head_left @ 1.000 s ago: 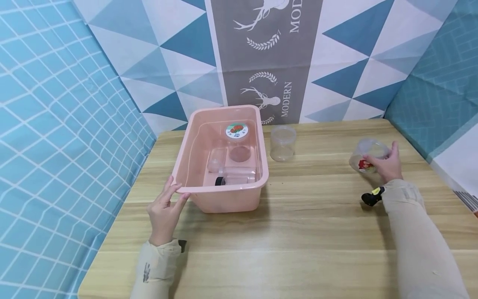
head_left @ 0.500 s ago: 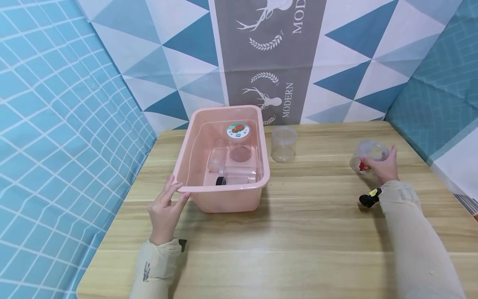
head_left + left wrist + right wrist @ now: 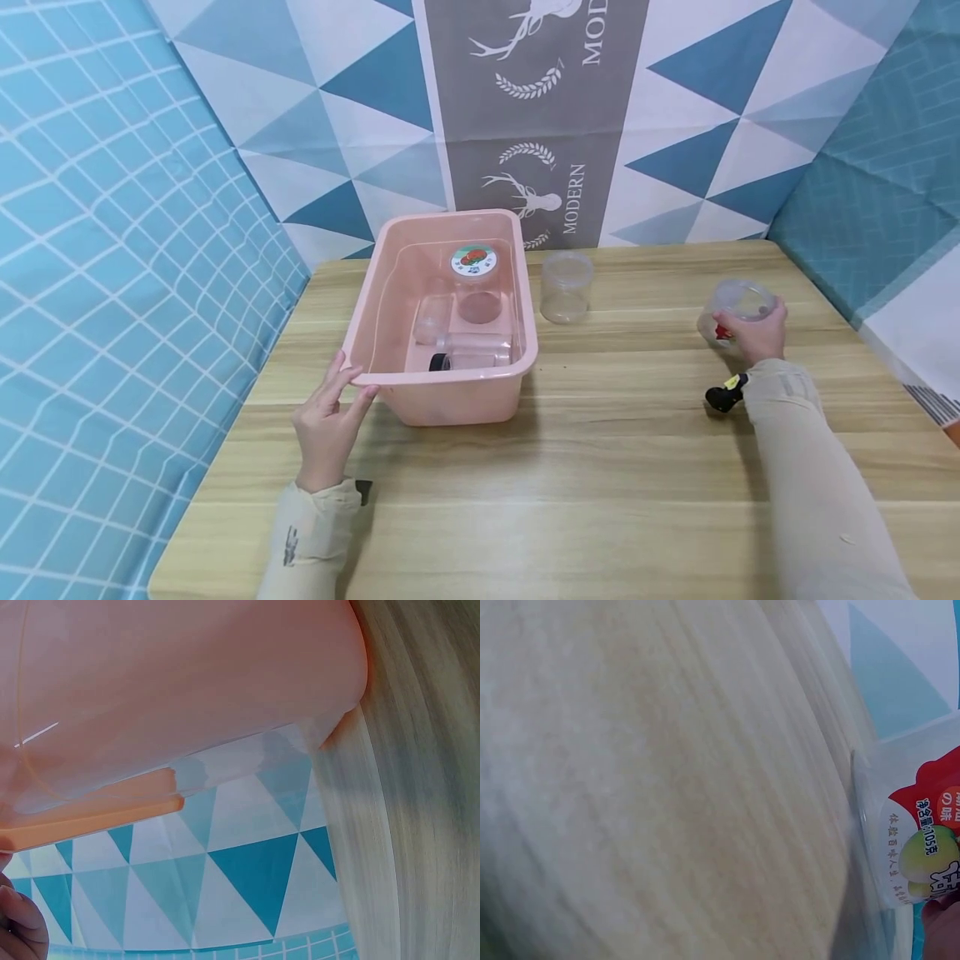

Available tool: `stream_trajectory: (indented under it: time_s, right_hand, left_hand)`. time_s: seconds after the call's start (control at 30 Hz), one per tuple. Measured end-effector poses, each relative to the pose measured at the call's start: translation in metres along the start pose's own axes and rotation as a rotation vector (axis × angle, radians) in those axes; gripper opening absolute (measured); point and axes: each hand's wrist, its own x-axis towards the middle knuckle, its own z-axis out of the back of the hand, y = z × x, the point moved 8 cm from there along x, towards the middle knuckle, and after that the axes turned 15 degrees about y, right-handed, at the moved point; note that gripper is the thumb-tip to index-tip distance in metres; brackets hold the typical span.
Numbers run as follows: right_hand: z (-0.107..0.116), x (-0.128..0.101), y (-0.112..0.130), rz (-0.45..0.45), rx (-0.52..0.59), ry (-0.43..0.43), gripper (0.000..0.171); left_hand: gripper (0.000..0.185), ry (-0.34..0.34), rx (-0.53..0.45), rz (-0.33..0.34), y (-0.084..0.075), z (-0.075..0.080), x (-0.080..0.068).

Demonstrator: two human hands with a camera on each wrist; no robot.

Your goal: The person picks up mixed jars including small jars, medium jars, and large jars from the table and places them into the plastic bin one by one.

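From the head view, my right hand (image 3: 752,335) curls around a clear plastic jar (image 3: 737,307) with a red label, well to the right of the pink bin (image 3: 390,275), while my left hand (image 3: 327,421) rests straight-fingered on the bin's near left rim. Inside the bin lie several clear jars and a labelled lid (image 3: 474,262); another empty jar (image 3: 566,287) stands just right of it. My left wrist view shows the bin's wall (image 3: 187,682); my right wrist view shows the jar's label (image 3: 930,840).

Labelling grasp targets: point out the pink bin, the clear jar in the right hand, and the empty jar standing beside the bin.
pink bin (image 3: 450,382): head view, near rim.
clear jar (image 3: 738,298): head view, open top above the right hand.
empty jar (image 3: 565,292): head view, side wall, upright on the table.
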Motion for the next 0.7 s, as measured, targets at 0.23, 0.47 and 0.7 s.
stream_trajectory:
  time_s: [0.23, 0.47, 0.7]
  right_hand:
    - [0.0003, 0.0011, 0.0007, -0.005, -0.004, -0.01, 0.104]
    - [0.0005, -0.0008, -0.0001, -0.01, 0.006, -0.005, 0.105]
    - [0.0028, -0.0031, 0.0076, 0.02, -0.021, 0.005, 0.101]
  left_hand:
    - [0.058, -0.002, 0.003, 0.01, 0.0006, 0.0007, 0.0003]
    - [0.057, -0.004, 0.004, -0.008, -0.0007, 0.001, 0.0003]
    - [0.057, -0.003, 0.007, -0.006, -0.0007, 0.0011, 0.0006]
